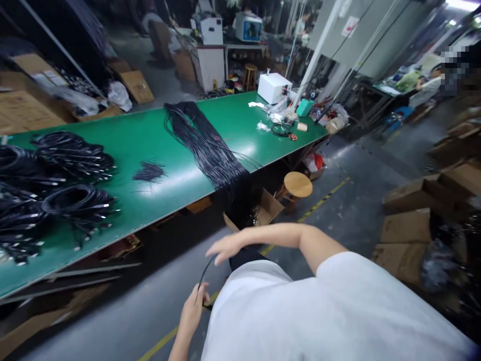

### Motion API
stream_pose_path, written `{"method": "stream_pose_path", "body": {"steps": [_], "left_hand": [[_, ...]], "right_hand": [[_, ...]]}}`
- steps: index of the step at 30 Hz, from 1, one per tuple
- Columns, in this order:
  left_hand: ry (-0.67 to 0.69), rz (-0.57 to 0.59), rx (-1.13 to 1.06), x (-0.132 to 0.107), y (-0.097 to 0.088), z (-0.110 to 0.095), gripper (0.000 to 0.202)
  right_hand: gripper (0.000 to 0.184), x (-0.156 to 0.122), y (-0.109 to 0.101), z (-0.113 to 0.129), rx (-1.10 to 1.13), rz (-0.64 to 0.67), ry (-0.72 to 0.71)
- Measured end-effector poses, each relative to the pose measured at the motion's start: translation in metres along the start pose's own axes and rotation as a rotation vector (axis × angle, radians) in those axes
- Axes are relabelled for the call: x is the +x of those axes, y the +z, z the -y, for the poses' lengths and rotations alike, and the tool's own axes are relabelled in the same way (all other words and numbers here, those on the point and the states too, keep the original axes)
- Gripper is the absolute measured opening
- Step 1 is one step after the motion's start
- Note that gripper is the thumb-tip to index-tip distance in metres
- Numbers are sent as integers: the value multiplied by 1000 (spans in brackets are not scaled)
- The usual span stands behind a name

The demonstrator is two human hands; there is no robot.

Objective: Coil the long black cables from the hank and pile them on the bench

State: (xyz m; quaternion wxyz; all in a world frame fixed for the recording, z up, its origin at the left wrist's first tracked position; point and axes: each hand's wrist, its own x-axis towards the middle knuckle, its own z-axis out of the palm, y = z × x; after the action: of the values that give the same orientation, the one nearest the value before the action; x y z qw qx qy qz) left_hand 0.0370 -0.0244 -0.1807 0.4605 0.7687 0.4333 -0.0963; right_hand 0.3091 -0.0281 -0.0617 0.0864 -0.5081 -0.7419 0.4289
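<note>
Low in front of my white shirt, my left hand (194, 302) is closed around a thin black cable (203, 275). The cable bows upward from it to my right hand (228, 246), where it meets the thumb and fingertips. My right hand reaches across from the right, palm down, the cable pinched between thumb and fingers. Part of the cable below my left hand is hidden by the fingers and shirt. Past my hands, a long bundle of black cables (210, 145) lies across the green table (146, 130) and hangs over its front edge.
Coiled black cables with metal plugs (80, 200) lie at the table's left, beside a small pile of short black pieces (149, 171). An open cardboard box (268, 208) stands under the hanging bundle, near a wooden stool (297, 184). More cardboard boxes (404, 235) line the right.
</note>
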Motion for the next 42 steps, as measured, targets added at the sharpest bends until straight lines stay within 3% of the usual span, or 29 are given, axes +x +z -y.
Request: {"method": "stream_pose_path", "body": {"steps": [3,5,6,7,9,12,14,16,20,22,24,27,29,31,33,35,38,42], "left_hand": [[-9,-175,-505,-6,-34,-31,44],[-50,-264,-841,-22,-59,-51,34],[-76,-301,-965,-32,-70,-63,32],[-80,-300,-1083,-42,-79,-75,33],[-82,-212,-1287,-53,-90,-100,33],[-49,-37,-1445,-47,-96,-119,31],[-65,-50,-1566,-45,-102,-114,34],[-46,-255,-1710,-54,-111,-99,34],[70,-796,-1850,-87,-125,-56,37],[36,-860,-1820,-91,-121,-42,37],[-67,-757,-1716,-82,-110,-43,35],[-138,-439,-1497,-55,-83,-71,35],[-69,-223,-1411,-41,-65,-95,40],[9,-50,-1391,-36,-54,-113,46],[49,45,-1418,-36,-51,-121,52],[55,58,-1475,-36,-54,-123,52],[9,63,-1535,-34,-61,-123,43],[-82,107,-1542,-28,-66,-129,31]], "right_hand": [[22,-7,18,0,4,116,-9],[30,-28,16,1,-47,-16,47],[34,-38,9,0,-84,-147,90],[39,-43,0,-1,-105,-268,122],[46,-33,-20,-5,-61,-333,65],[53,15,-28,-10,25,-229,-117],[42,37,-19,-19,66,-110,-170],[42,34,-13,-44,81,-70,-139],[37,-13,-19,-128,-14,-207,1],[35,-34,-22,-149,-150,-195,23],[36,-46,-20,-135,-277,-106,-57],[38,-38,-18,-64,-287,35,-304],[39,-17,-25,-16,-254,18,-396],[38,7,-39,10,-275,-65,-366],[37,23,-53,12,-300,-118,-313],[36,29,-62,0,-292,-113,-300],[36,29,-63,-17,-249,-99,-292],[35,35,-58,-22,-153,-127,-253]]}}
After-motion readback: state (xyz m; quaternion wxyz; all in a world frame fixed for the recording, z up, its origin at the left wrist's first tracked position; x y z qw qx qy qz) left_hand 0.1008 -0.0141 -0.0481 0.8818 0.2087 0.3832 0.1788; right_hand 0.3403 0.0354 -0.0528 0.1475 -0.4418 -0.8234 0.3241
